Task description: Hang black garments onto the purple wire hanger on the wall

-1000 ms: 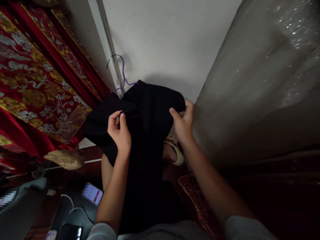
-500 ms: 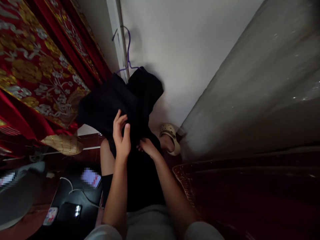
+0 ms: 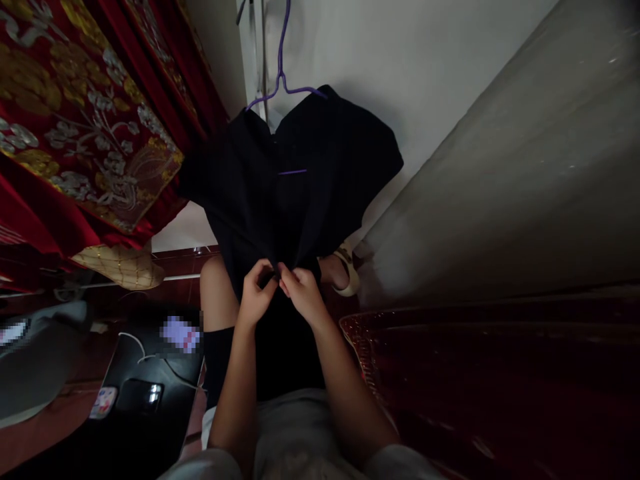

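A black garment (image 3: 300, 180) hangs on a purple hanger (image 3: 283, 73) against the white wall, straight ahead of me. My left hand (image 3: 257, 297) and my right hand (image 3: 303, 293) are side by side at the garment's front, just below its middle. Both hands are closed, each pinching an edge of the black cloth, fingertips almost touching. The lower part of the garment drops down between my forearms.
Red and gold embroidered cloth (image 3: 75, 120) hangs at the left. A grey sparkling fabric (image 3: 500, 180) fills the right. A beige sandal (image 3: 345, 273) sits on the floor behind the garment. A phone (image 3: 180, 333) with a cable lies on a dark surface at lower left.
The garment now hangs spread open on the hanger, higher in view. My right hand came down from its right shoulder and my left hand lowered; both now meet at the front.
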`<state>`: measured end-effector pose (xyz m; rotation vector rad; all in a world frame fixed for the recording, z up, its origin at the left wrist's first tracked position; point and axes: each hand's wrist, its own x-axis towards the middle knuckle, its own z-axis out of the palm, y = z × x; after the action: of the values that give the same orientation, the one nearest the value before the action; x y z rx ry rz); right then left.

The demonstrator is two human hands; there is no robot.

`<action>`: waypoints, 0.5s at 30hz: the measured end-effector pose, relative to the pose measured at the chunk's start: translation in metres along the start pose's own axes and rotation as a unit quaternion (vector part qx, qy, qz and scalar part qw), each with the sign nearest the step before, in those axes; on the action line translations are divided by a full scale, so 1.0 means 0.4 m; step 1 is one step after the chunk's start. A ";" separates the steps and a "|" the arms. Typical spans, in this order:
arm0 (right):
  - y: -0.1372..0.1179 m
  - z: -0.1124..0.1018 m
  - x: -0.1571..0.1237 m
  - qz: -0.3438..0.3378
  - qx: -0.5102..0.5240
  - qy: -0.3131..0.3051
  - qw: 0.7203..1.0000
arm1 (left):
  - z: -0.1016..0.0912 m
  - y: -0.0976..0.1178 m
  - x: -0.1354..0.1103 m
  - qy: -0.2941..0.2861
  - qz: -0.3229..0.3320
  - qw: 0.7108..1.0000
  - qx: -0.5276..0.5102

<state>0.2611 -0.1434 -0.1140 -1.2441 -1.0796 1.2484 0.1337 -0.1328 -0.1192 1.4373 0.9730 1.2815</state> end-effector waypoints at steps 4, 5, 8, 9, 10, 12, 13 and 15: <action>0.002 -0.002 -0.004 -0.011 0.063 -0.037 0.997 | 0.011 -0.018 -0.008 0.015 -0.017 1.000 -0.011; -0.001 -0.003 -0.003 -0.011 0.077 -0.045 0.996 | 0.012 -0.021 -0.008 0.019 -0.018 1.000 -0.015; -0.012 -0.010 -0.003 -0.009 0.088 -0.066 0.994 | 0.020 -0.026 -0.008 0.051 -0.006 0.999 -0.020; -0.017 -0.013 -0.004 -0.004 0.087 -0.072 0.994 | 0.025 -0.025 -0.009 0.069 0.001 0.998 -0.014; -0.022 -0.017 -0.006 0.005 0.088 -0.076 0.993 | 0.032 -0.024 -0.010 0.086 0.009 0.996 -0.006; -0.036 -0.025 -0.010 0.028 0.092 -0.076 0.992 | 0.047 -0.019 -0.014 0.111 0.021 0.994 0.011; -0.046 -0.029 -0.010 0.034 0.097 -0.072 0.992 | 0.055 -0.016 -0.016 0.117 0.026 0.993 0.018; -0.079 -0.035 -0.001 0.024 0.106 -0.058 0.992 | 0.071 -0.014 -0.018 0.118 0.037 0.992 0.026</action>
<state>0.2771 -0.1425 -0.0835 -1.0518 -0.9750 1.4468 0.1609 -0.1423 -0.1263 1.3951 1.1242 1.5157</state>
